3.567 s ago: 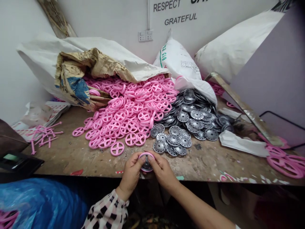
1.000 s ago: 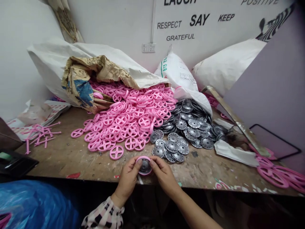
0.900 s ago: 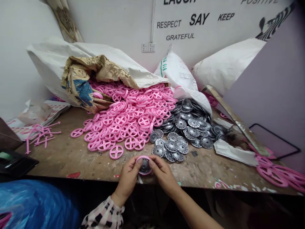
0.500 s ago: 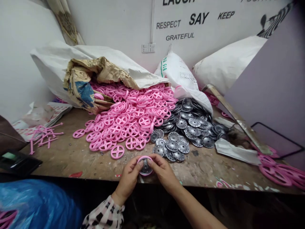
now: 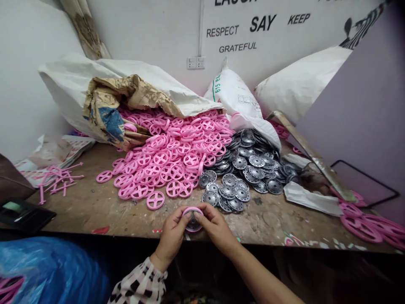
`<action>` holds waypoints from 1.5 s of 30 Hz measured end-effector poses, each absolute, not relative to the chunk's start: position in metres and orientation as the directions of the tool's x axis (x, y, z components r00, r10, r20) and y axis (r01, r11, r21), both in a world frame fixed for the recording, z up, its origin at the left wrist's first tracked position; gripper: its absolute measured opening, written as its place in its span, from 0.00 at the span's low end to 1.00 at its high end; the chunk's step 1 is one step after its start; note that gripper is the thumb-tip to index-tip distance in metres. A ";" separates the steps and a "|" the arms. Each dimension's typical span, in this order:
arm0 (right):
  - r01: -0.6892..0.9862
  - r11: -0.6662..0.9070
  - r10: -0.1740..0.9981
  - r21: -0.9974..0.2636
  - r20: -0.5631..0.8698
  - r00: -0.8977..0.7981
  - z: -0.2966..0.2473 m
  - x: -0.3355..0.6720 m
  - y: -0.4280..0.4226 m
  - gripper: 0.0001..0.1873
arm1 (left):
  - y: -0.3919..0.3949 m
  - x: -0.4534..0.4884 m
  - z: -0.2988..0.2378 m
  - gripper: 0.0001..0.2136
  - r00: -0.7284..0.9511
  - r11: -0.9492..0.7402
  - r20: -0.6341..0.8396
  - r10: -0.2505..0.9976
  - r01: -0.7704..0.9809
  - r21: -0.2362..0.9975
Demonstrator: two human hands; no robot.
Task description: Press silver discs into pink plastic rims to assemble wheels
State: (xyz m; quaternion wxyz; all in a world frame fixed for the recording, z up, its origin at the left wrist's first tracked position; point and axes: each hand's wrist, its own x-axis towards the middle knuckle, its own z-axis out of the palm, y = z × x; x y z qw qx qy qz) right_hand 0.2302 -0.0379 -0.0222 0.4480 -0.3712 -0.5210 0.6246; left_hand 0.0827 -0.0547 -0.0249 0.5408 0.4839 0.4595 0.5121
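At the table's front edge, my left hand (image 5: 174, 228) and my right hand (image 5: 215, 224) grip one pink toy wheel (image 5: 193, 208) from both sides. A dark grey hubcap disc (image 5: 193, 223) sits within the pink rim, and both thumbs press on its face. The fingers behind the wheel are hidden. Beyond my hands lies a large heap of pink spoked wheels (image 5: 161, 158). To its right is a pile of dark grey hubcap discs (image 5: 227, 191), several of them spread toward my right hand.
A torn white sack (image 5: 142, 71) lies open behind the pink heap. Pink rods (image 5: 60, 179) and a black device (image 5: 23, 215) are on the left. A blue plastic bag (image 5: 53, 270) bulges below. A wooden bar (image 5: 313, 156) and larger pink wheels (image 5: 360, 228) lie right.
The view has shifted slightly. Both hands keep their hold on the wheel and disc, thumbs still on the disc's face; the piles look the same.
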 end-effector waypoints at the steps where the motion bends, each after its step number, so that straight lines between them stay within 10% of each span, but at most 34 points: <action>1: -0.165 -0.055 0.947 -0.985 0.001 -0.322 -0.022 0.231 -0.038 0.17 | -0.055 0.083 -0.025 0.15 0.055 0.007 -0.002 0.998 -0.102 0.995; 45: -0.200 0.006 0.956 -0.980 0.064 -0.287 -0.022 0.235 -0.042 0.15 | -0.059 0.085 -0.029 0.15 0.031 -0.061 0.060 0.998 0.039 0.997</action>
